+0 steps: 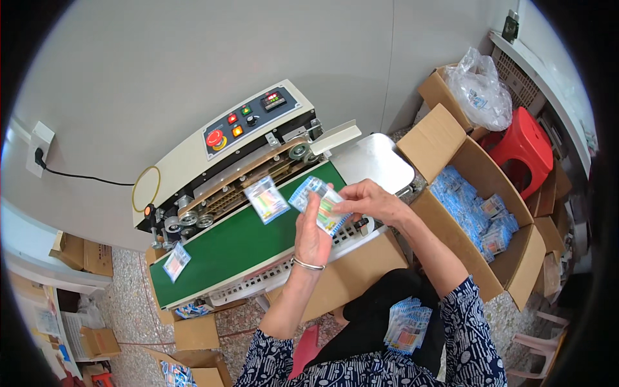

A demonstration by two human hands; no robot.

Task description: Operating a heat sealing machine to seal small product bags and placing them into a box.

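Note:
In front of me is a band sealing machine (pixel 193 155) with a green conveyor belt (pixel 225 248). My left hand (pixel 311 238) grips a few small clear plastic packets (pixel 330 221) with blue printed borders and coloured contents, above the belt's right part. Thumb and fingers of my right hand (pixel 377 203) are closed at the right edge of these packets. One similar packet (pixel 267 199) is at the sealing track, its lower end over the belt. Another packet (pixel 176 262) lies tilted at the belt's left end. A fanned pile of packets (pixel 408 326) rests on my lap.
To my right, an open cardboard box (pixel 467 235) holds many blue packets. Behind it are a red stool (pixel 525 151) and a plastic bag (pixel 480 90). A metal plate (pixel 377 164) sits at the machine's right end. A white basket (pixel 258 287) is below the belt.

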